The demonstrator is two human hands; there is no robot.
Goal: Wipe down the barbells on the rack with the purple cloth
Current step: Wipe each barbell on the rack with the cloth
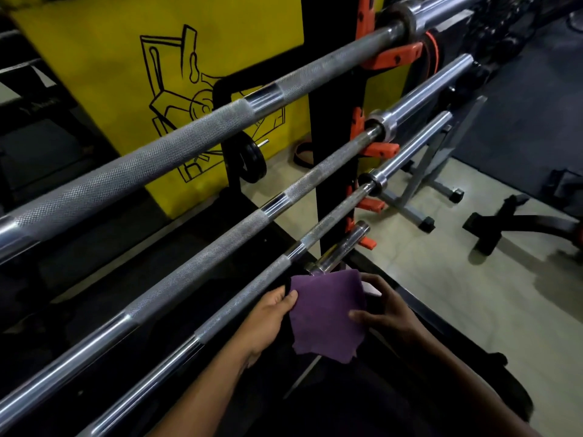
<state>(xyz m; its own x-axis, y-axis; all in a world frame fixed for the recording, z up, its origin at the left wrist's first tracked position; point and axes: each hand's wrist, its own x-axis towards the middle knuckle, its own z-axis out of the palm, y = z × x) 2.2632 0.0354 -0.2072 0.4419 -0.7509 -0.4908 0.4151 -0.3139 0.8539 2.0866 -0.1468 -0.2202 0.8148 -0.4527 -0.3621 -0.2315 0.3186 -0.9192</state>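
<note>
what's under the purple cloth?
The purple cloth hangs between the left hand and right hand, both pinching its edges. A short chrome bar end emerges above its top edge; whatever continues beneath is covered. Only dark rack base shows below.

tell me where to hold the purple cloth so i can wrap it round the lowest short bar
Keep the purple cloth by its two side edges, where the left hand and right hand pinch it now. It hangs flat and spread, top edge just below the short chrome bar. Probably best brought up from below and draped over the bar's free end.
</note>
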